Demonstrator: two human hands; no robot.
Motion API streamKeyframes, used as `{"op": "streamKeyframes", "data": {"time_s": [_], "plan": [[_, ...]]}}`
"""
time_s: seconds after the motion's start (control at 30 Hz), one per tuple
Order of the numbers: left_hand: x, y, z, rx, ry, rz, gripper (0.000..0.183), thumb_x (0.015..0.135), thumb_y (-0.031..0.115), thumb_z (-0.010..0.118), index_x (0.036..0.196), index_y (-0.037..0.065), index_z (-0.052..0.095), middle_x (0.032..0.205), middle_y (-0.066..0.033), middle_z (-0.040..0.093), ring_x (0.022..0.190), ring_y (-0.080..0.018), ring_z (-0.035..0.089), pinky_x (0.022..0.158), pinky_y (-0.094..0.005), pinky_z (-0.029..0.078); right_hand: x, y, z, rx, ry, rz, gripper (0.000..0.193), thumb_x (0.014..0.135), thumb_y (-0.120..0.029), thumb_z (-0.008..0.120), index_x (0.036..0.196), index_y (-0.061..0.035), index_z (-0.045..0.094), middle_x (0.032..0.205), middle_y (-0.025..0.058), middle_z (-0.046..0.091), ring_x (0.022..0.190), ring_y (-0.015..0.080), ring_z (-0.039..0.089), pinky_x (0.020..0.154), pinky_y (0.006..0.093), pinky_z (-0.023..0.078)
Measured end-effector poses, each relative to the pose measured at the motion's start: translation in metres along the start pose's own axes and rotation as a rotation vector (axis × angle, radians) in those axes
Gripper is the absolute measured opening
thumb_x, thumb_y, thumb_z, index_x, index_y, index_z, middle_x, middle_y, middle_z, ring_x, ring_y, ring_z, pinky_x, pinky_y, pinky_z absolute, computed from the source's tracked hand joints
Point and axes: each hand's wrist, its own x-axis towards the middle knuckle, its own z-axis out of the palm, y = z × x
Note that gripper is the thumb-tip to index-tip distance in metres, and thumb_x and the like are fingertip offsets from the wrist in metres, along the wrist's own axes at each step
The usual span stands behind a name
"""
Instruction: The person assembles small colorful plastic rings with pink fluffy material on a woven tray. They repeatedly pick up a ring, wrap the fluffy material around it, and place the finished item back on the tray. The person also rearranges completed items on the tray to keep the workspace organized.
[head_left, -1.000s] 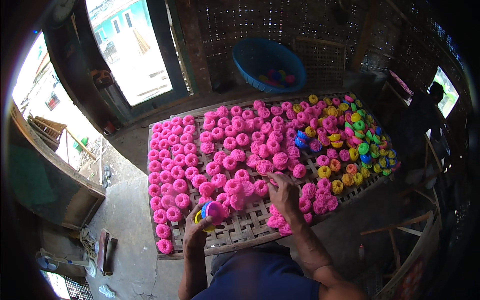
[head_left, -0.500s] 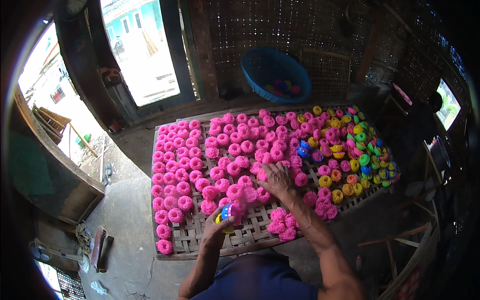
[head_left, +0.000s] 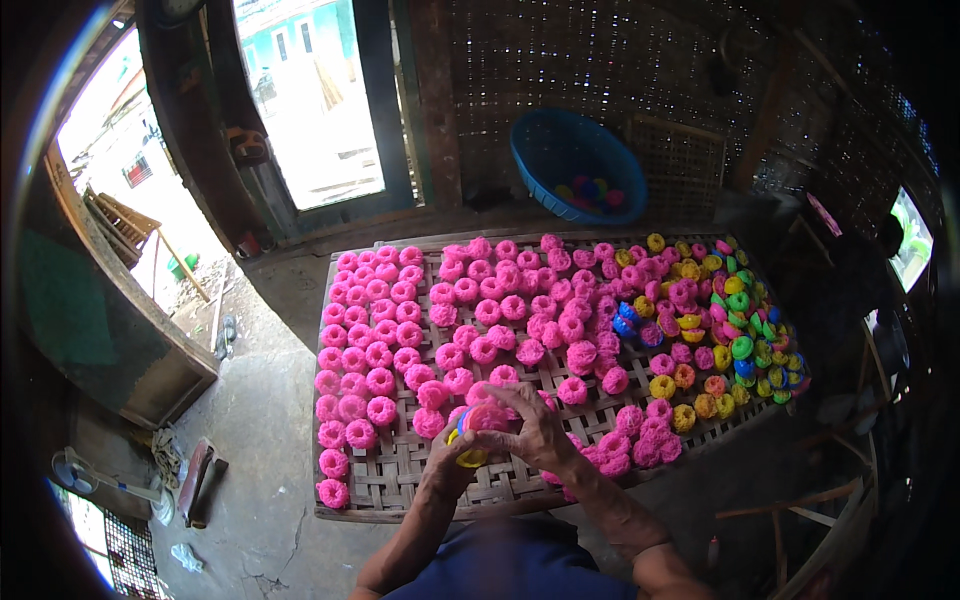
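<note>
My left hand [head_left: 449,462] grips small plastic cups [head_left: 468,458], with yellow and blue showing, over the near edge of a woven bamboo rack [head_left: 400,475]. My right hand [head_left: 535,440] has its fingers curled around a pink crinkled, noodle-like ring [head_left: 487,416] at the top of these cups. Both hands meet there, and the fingers hide part of the ring and cups. Rows of similar pink rings [head_left: 380,382] cover the left and middle of the rack. A pink cluster [head_left: 610,455] lies beside my right forearm.
At the rack's right end is a heap of yellow, green, blue and pink pieces [head_left: 742,348]. Two blue cups [head_left: 625,320] lie among the pink rings. A blue basin [head_left: 580,165] holding coloured pieces stands behind the rack, and a wooden frame [head_left: 800,510] is at right.
My right hand has moved from the middle of the rack back to my left hand, bringing a pink ring onto the cups. The view has shifted slightly.
</note>
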Motion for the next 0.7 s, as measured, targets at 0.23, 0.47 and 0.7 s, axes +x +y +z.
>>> {"op": "streamKeyframes", "data": {"time_s": [0.23,0.47,0.7], "plan": [[0.000,0.001,0.014,0.298,0.155,0.169,0.076,0.073,0.015,0.092,0.139,-0.001,0.056,0.122,-0.0123,0.067,0.104,-0.0206,0.069,0.093,-0.0327,0.059,-0.019,-0.008,0.000,-0.042,0.089,-0.136,0.034,0.083,-0.029,0.085,0.104,-0.0069,0.069,0.093,0.0097,0.067,0.090,0.0304,0.067,0.081,0.0420,0.053],[-0.001,0.007,0.022,0.455,0.251,0.229,0.074,0.071,0.011,0.092,0.137,0.001,0.061,0.119,-0.0090,0.068,0.103,-0.0175,0.068,0.094,-0.0318,0.057,-0.026,0.022,0.008,0.673,0.054,0.312,0.019,0.089,-0.006,0.077,0.106,-0.0011,0.071,0.097,0.0046,0.073,0.084,0.0117,0.069,0.079,0.0300,0.059],[0.005,0.007,0.012,0.316,0.305,0.275,0.068,0.074,0.014,0.091,0.135,0.007,0.062,0.111,-0.0049,0.069,0.088,-0.0134,0.069,0.066,-0.0257,0.059,-0.013,0.053,-0.009,0.770,0.324,0.473,0.023,0.097,-0.006,0.061,0.116,-0.0006,0.072,0.098,0.0060,0.074,0.088,0.0153,0.071,0.079,0.0271,0.057]]}}
